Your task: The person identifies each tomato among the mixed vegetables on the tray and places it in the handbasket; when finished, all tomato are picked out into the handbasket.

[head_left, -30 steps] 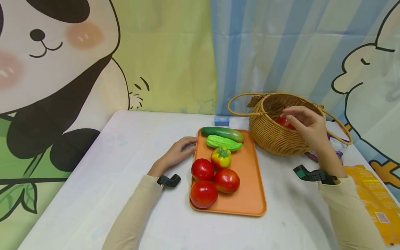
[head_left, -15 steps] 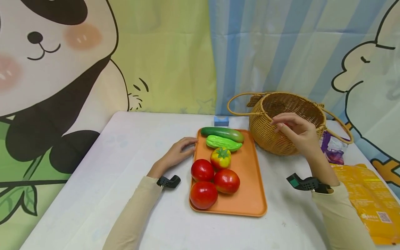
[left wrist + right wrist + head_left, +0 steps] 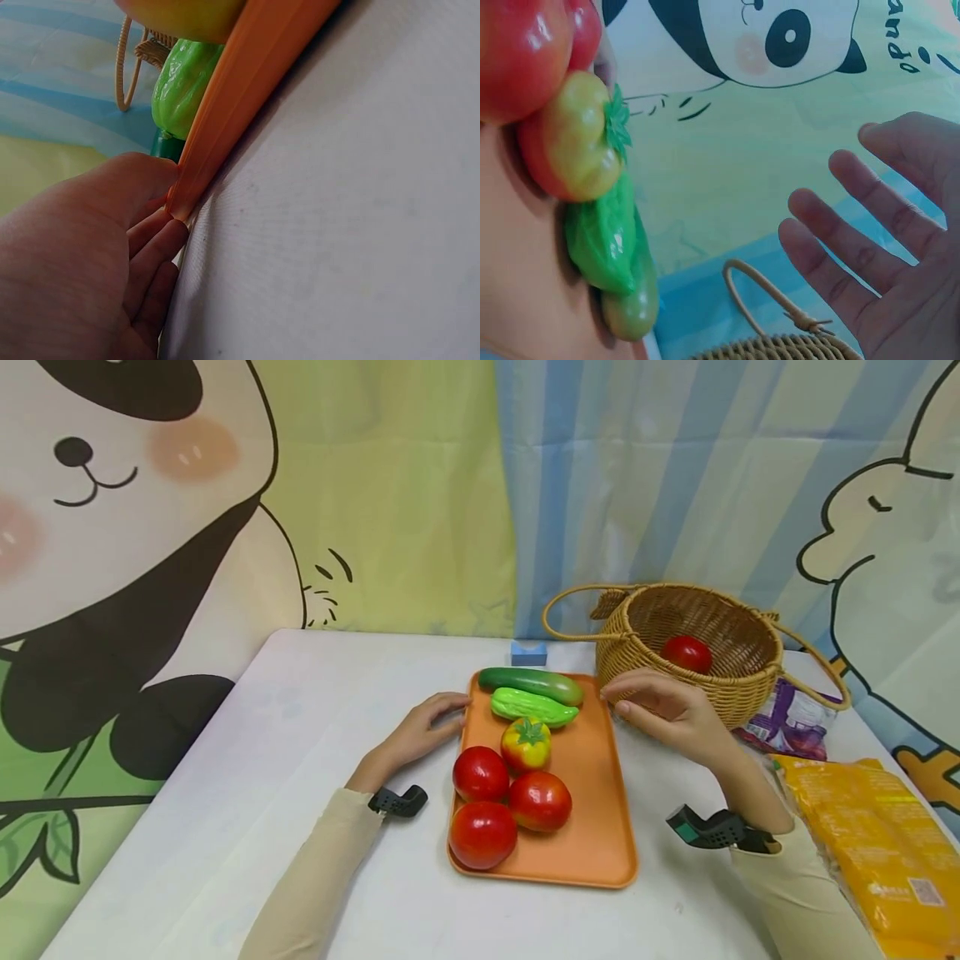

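Observation:
My left hand (image 3: pixel 415 737) rests its fingertips and thumb against the left edge of an orange tray (image 3: pixel 592 827). In the left wrist view, that hand's fingers are loosely bent at the tray's outer side. My right hand (image 3: pixel 678 718) is in the air between the tray and a wicker basket (image 3: pixel 720 697), its fingers spread and relaxed, holding nothing. Inside the basket lies a red tomato (image 3: pixel 687 654). On the tray are a cucumber (image 3: pixel 531 683), a bumpy light-green bitter melon (image 3: pixel 534 707), a yellow-red tomato with a green leafy top (image 3: pixel 526 744) and three red tomatoes (image 3: pixel 540 802).
Behind the tray sits a small blue block (image 3: pixel 528 653). A purple packet (image 3: pixel 795 718) lies partly behind the basket, and a yellow packet (image 3: pixel 877 843) lies at the right by my sleeve. The basket's handles stick out at both sides.
My right hand has come away from the basket's mouth, moving left and down toward the tray, and the tomato in the basket now shows fully. The left hand stays at the tray's edge.

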`<state>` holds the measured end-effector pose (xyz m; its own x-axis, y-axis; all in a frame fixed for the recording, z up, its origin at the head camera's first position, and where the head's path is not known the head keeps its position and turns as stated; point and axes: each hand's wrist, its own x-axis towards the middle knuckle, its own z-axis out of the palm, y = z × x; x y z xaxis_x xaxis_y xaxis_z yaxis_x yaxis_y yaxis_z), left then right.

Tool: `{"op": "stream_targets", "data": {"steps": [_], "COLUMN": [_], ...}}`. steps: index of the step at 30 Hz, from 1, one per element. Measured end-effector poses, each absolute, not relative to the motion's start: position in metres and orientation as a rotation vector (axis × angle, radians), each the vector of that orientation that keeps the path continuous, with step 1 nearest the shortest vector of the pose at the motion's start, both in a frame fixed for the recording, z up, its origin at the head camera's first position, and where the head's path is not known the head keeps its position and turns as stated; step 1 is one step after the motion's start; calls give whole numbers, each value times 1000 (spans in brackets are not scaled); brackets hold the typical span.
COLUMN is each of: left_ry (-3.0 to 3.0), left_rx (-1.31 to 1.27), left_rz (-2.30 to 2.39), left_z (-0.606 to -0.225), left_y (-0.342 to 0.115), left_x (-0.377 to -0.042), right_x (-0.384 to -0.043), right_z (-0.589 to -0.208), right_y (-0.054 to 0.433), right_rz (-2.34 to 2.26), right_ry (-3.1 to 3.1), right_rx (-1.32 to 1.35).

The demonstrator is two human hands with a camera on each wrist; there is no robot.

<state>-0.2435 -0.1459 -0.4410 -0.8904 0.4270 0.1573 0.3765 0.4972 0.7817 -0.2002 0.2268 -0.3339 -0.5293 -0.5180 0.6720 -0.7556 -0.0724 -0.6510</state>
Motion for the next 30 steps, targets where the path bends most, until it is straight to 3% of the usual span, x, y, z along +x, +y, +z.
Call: {"op": "stream_targets", "data": {"steps": [20, 30], "left_ry": [2667, 2650], "left_rx": [739, 749], "left_rz": [1384, 1399], "left_z": [-441, -441], "left_y": [-147, -146], "left_x": [-244, -244], "right_x": [-189, -188], "right_z": [-365, -371], "right_y": [195, 189], "right_rz": [1595, 1580], "right_ry": [-2343, -2470], "right_rx": [1372, 1564]}}
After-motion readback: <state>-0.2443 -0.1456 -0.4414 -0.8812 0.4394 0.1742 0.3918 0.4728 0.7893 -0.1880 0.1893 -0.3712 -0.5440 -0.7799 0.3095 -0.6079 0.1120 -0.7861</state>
